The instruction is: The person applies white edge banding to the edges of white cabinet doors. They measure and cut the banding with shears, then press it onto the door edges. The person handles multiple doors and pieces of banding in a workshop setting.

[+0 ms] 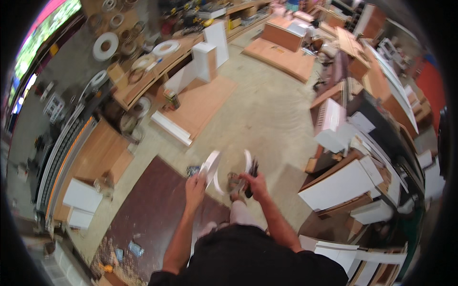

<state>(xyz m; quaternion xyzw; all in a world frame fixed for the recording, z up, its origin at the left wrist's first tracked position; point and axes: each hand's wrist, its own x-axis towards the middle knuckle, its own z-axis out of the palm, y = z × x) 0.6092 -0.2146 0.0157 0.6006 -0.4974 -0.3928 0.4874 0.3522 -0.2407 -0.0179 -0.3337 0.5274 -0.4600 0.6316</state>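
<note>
In the middle of the head view, my left hand (194,187) is closed on a white edge-banding strip (209,167). The thin, flexible band curls in loops between my two hands. My right hand (256,186) grips a dark hand tool (252,172), too blurred for its exact kind to show. A white end of the band stands up right beside that tool; whether my right fingers also pinch it, I cannot tell. Below the hands are my shoe and leg, over the concrete floor.
A dark brown sheet (157,214) with shavings lies at the lower left. Farther off, a wooden board (205,102) carries white panels and a can. White cabinet pieces (341,186) crowd the right side. Rolls of banding (105,46) hang at the upper left.
</note>
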